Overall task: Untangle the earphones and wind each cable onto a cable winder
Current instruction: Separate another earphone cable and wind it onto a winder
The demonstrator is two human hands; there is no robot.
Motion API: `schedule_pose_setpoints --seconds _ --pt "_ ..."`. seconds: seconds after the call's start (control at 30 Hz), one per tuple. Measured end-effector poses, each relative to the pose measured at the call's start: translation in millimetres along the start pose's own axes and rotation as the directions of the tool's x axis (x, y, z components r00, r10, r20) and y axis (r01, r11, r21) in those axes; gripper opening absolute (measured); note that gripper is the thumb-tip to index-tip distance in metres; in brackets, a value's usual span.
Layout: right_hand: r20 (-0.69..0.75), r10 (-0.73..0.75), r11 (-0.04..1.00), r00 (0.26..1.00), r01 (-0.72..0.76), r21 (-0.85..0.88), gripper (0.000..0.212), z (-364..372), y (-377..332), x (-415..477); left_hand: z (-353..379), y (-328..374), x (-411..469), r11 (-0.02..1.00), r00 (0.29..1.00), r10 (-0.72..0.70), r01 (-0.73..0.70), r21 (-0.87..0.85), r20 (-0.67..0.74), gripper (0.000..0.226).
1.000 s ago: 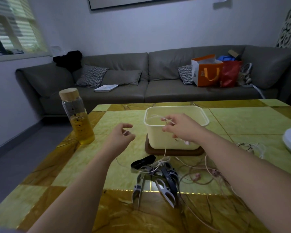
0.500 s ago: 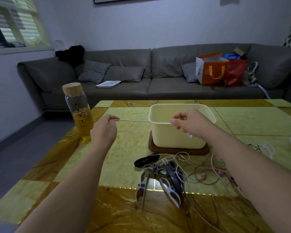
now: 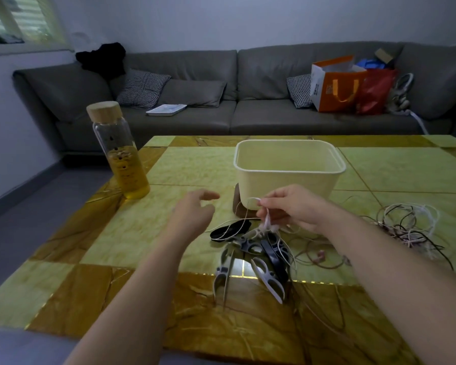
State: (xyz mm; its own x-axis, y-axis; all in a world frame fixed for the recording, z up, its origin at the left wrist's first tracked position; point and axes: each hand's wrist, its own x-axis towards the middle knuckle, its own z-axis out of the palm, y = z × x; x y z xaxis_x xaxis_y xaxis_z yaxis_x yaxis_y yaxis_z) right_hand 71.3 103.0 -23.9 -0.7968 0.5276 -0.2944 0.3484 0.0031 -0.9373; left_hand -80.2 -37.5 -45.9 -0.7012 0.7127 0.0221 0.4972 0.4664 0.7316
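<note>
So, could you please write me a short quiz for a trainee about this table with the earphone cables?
1. True or false: the bottle lies on its side.
2. What does the right hand pinch? A) a white cable B) a winder C) a bottle cap
3. Fill in: the big cable tangle lies on the table to the ____ of the tub.

Key: 1 false, it stands upright; 2 A; 3 right.
</note>
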Motion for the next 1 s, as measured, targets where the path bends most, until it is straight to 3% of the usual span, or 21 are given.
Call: schedule_pose_setpoints --seconds 0.13,0.23,0.37,0.47,0.57,0.63,0.7,0.77,0.83,0.87,0.9,1.0 --pt "-0.014 -0.098 0.991 0.995 0.099 0.093 0.013 21.3 -6.0 -1.6 6.1 27.3 -26.7 0.969 0.982 0.144 -0.115 -0.218 0.119 0.009" --pt "-0.071 -0.159 0.978 0.985 0.167 0.123 0.006 29.1 -5.3 -4.1 17.3 26.2 -38.1 0.939 0.972 0.18 -0.124 -0.321 0.152 0.013" --pt "-0.101 -0.202 0.972 0.974 0.212 0.098 0.004 33.6 4.0 -3.6 25.2 17.0 -44.1 0.857 0.983 0.113 -0.023 -0.515 0.145 0.016" --pt "-0.163 -0.212 0.977 0.963 0.214 -0.008 0.009 36.1 13.9 -3.3 25.6 8.7 -43.2 0.816 0.979 0.034 0.087 -0.571 0.199 0.017" --pt "-0.205 -0.249 0.939 0.946 0.184 -0.292 0.017 33.9 26.7 -5.1 23.8 -0.7 -41.0 0.741 0.979 -0.08 0.183 -0.647 0.185 0.016" --pt "-0.095 -0.256 0.786 0.962 0.15 -0.599 0.019 34.3 36.7 -8.9 20.7 -7.8 -38.8 0.692 0.978 -0.151 0.209 -0.691 0.144 0.017" --pt "0.055 -0.223 0.44 0.973 0.151 -0.885 0.018 41.1 48.2 -11.8 17.5 -13.6 -37.5 0.679 0.976 -0.181 0.215 -0.702 0.124 0.018" --pt "0.148 -0.251 0.111 0.957 0.181 -0.977 0.018 53.9 58.0 -14.2 15.2 -15.8 -37.7 0.689 0.976 -0.183 0.211 -0.694 0.115 0.022" --pt "0.19 -0.263 0.011 0.946 0.2 -0.98 0.019 66.1 67.0 -13.8 15.1 -15.4 -39.0 0.691 0.977 -0.175 0.211 -0.691 0.123 0.024" --pt "0.188 -0.266 0.045 0.946 0.207 -0.977 0.022 69.2 70.1 -12.4 15.4 -14.5 -40.0 0.696 0.977 -0.17 0.212 -0.686 0.13 0.025" --pt "0.158 -0.271 0.152 0.949 0.205 -0.967 0.025 69.6 72.0 -12.4 16.3 -13.8 -41.5 0.703 0.977 -0.166 0.212 -0.678 0.134 0.026" --pt "0.027 -0.249 0.658 0.968 0.189 -0.729 0.025 49.2 61.5 -14.9 19.4 -7.7 -43.9 0.737 0.983 -0.146 0.186 -0.649 0.115 0.026"
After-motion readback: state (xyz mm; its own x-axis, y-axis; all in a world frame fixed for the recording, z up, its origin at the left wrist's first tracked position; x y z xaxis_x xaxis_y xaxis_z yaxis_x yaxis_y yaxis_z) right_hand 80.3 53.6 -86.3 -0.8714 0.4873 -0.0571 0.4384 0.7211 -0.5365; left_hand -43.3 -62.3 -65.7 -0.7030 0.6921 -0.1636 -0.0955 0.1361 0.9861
